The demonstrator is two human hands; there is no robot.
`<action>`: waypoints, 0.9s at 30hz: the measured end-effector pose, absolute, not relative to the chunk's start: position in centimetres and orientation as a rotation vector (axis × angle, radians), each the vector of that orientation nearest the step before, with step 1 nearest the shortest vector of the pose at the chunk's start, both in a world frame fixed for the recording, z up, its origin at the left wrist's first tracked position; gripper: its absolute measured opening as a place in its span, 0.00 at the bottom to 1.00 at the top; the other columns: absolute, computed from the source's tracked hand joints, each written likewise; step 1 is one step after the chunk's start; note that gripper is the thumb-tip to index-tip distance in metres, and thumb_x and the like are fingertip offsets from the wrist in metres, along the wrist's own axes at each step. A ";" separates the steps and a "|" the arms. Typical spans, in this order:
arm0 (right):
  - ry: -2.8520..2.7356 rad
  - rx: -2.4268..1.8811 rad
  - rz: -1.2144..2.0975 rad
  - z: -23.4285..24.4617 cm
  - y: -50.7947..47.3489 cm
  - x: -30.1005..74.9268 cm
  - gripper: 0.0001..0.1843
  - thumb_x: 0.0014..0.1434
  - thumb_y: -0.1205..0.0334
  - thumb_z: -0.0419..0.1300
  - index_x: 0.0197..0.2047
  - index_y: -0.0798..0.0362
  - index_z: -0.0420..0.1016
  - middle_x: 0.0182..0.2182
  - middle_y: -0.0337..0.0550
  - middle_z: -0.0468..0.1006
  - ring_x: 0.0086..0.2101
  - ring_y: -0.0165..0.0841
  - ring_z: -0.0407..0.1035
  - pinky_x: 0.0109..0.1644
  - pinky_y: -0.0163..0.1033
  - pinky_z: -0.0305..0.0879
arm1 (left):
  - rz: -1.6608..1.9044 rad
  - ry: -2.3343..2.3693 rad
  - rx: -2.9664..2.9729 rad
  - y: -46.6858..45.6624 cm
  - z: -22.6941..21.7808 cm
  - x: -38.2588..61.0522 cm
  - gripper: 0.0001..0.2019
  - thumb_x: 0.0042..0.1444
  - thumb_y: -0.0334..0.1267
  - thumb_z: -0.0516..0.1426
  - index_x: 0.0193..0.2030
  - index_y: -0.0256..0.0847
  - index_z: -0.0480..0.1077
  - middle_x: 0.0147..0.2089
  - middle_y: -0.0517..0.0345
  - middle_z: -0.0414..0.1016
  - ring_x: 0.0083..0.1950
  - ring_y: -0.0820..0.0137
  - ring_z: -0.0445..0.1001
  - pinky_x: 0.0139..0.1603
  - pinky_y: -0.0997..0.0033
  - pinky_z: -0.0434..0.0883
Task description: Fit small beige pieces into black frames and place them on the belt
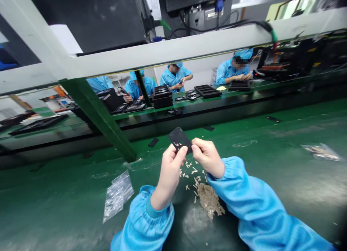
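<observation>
Well, the left hand (171, 164) pinches a thin black plate (178, 135) between thumb and fingers, low on the plate's near side. The right hand (208, 156) has its fingertips pressed together at the plate's right edge — whether they grip the plate or some bit on it, I can't tell. The plate is tilted in the air above the middle of the green tabletop (271, 164).

Below the hands lie loose tan bits (194, 170), with a tan heap (210, 200) nearer the tabletop's near edge. A clear bag (118, 195) lies to the left; another bag (322, 151), with tan pieces inside, lies toward the right edge. Small black parts (153, 142) are scattered toward the far edge — beyond it, co-workers (234, 68) in blue sit at a bench holding black trays (208, 91).
</observation>
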State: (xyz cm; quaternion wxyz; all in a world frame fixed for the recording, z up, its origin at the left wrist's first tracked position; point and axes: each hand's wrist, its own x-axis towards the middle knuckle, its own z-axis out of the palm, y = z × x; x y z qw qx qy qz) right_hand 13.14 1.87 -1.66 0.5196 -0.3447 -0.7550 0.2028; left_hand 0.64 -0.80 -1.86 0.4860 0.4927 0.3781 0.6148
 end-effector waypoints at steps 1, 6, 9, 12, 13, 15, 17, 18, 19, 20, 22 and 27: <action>-1.814 -0.876 0.469 -2.3 2.6 13.0 0.15 0.57 0.59 0.44 0.20 0.50 0.49 0.17 0.31 0.51 0.19 0.24 0.49 0.23 0.31 0.49 | 1.478 0.928 1.199 0.1 -2.2 0.5 0.10 0.50 0.42 0.60 0.31 0.37 0.69 0.23 0.66 0.61 0.23 0.79 0.55 0.24 0.79 0.55; -1.878 -1.097 0.428 -5.7 6.1 12.4 0.15 0.60 0.60 0.43 0.21 0.51 0.50 0.17 0.31 0.55 0.20 0.24 0.55 0.25 0.30 0.53 | 1.289 1.142 1.276 4.5 -4.7 -0.4 0.16 0.47 0.50 0.58 0.30 0.37 0.65 0.21 0.68 0.58 0.21 0.80 0.54 0.23 0.79 0.54; -1.948 -1.263 0.410 -7.4 7.8 12.5 0.16 0.62 0.63 0.45 0.22 0.53 0.57 0.17 0.31 0.60 0.22 0.24 0.60 0.27 0.29 0.57 | 1.165 1.199 1.320 6.4 -6.6 -0.9 0.18 0.44 0.50 0.59 0.32 0.37 0.65 0.21 0.67 0.61 0.20 0.79 0.58 0.23 0.78 0.56; -2.002 -1.476 0.350 -8.9 9.1 13.5 0.15 0.65 0.61 0.48 0.27 0.55 0.67 0.22 0.34 0.68 0.26 0.25 0.65 0.32 0.31 0.63 | 1.086 1.298 1.361 8.0 -8.7 -1.7 0.17 0.44 0.48 0.58 0.34 0.38 0.65 0.22 0.65 0.65 0.21 0.77 0.63 0.23 0.78 0.58; -2.014 -1.555 0.318 -9.4 9.6 14.1 0.14 0.65 0.59 0.49 0.31 0.56 0.69 0.26 0.36 0.71 0.28 0.26 0.67 0.34 0.34 0.66 | 1.077 1.348 1.370 8.5 -9.4 -2.1 0.16 0.44 0.48 0.58 0.34 0.38 0.65 0.23 0.64 0.65 0.22 0.76 0.65 0.23 0.78 0.59; -2.041 -1.706 0.247 -10.3 10.5 15.5 0.12 0.64 0.57 0.53 0.41 0.56 0.71 0.36 0.42 0.75 0.34 0.30 0.70 0.39 0.40 0.69 | 1.071 1.462 1.390 9.5 -10.7 -3.3 0.13 0.45 0.46 0.57 0.33 0.39 0.64 0.23 0.64 0.65 0.23 0.75 0.66 0.23 0.77 0.59; -2.073 -1.820 0.166 -11.2 11.4 16.9 0.13 0.63 0.57 0.55 0.48 0.55 0.70 0.44 0.45 0.73 0.40 0.33 0.71 0.44 0.44 0.70 | 1.064 1.566 1.416 10.3 -11.8 -4.5 0.10 0.46 0.43 0.56 0.30 0.39 0.64 0.23 0.65 0.64 0.24 0.74 0.67 0.26 0.76 0.61; -2.086 -1.864 0.124 -11.7 11.8 17.5 0.14 0.63 0.58 0.55 0.49 0.55 0.69 0.46 0.46 0.72 0.42 0.34 0.70 0.45 0.45 0.70 | 1.058 1.606 1.434 10.6 -12.3 -5.1 0.08 0.46 0.42 0.55 0.29 0.39 0.65 0.23 0.65 0.64 0.25 0.74 0.68 0.27 0.75 0.63; -2.098 -1.900 0.082 -12.0 12.3 18.1 0.14 0.63 0.58 0.55 0.50 0.55 0.69 0.48 0.47 0.72 0.43 0.35 0.70 0.46 0.46 0.70 | 1.050 1.635 1.455 10.8 -12.7 -5.5 0.07 0.47 0.41 0.55 0.28 0.40 0.65 0.23 0.64 0.65 0.26 0.73 0.68 0.29 0.75 0.64; -2.106 -1.930 0.043 -12.4 12.7 18.5 0.15 0.63 0.58 0.55 0.51 0.55 0.68 0.48 0.47 0.71 0.44 0.35 0.70 0.47 0.47 0.69 | 1.040 1.655 1.478 11.0 -13.0 -5.8 0.06 0.47 0.40 0.54 0.28 0.40 0.65 0.24 0.64 0.65 0.26 0.73 0.69 0.31 0.74 0.65; -2.117 -1.971 -0.026 -13.0 13.3 19.1 0.15 0.63 0.58 0.55 0.51 0.55 0.68 0.49 0.47 0.71 0.44 0.36 0.70 0.47 0.47 0.69 | 1.014 1.674 1.527 11.2 -13.5 -6.1 0.05 0.48 0.38 0.54 0.26 0.40 0.65 0.24 0.64 0.67 0.27 0.72 0.69 0.33 0.73 0.66; -2.234 -1.886 -0.103 -13.9 13.9 18.6 0.15 0.63 0.58 0.55 0.51 0.53 0.68 0.50 0.47 0.70 0.46 0.36 0.69 0.49 0.48 0.68 | 0.960 1.687 1.624 11.3 -14.1 -6.0 0.05 0.49 0.36 0.53 0.25 0.40 0.66 0.24 0.63 0.68 0.28 0.71 0.70 0.36 0.72 0.66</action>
